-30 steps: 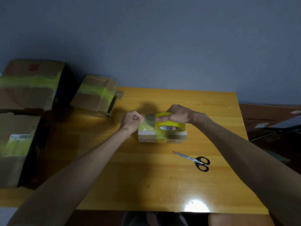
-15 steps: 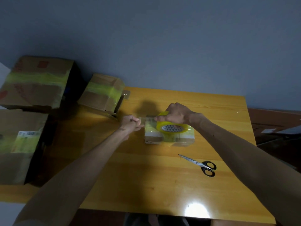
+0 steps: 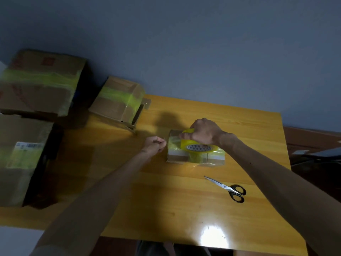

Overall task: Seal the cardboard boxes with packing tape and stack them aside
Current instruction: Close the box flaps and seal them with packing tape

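Yellow tape roll (image 3: 184, 144), gripped by the right hand (image 3: 204, 132), rests on the small box (image 3: 177, 157) beneath it; the left hand (image 3: 155, 145) pinches its free end.

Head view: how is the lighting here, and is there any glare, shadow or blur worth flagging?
Head view: dim overall, with one bright glare patch at the near edge of the table; head view: a dark shadow lies on the table beyond the small box; head view: the taped boxes at the left edge look soft and stretched, while the scissors look crisp.
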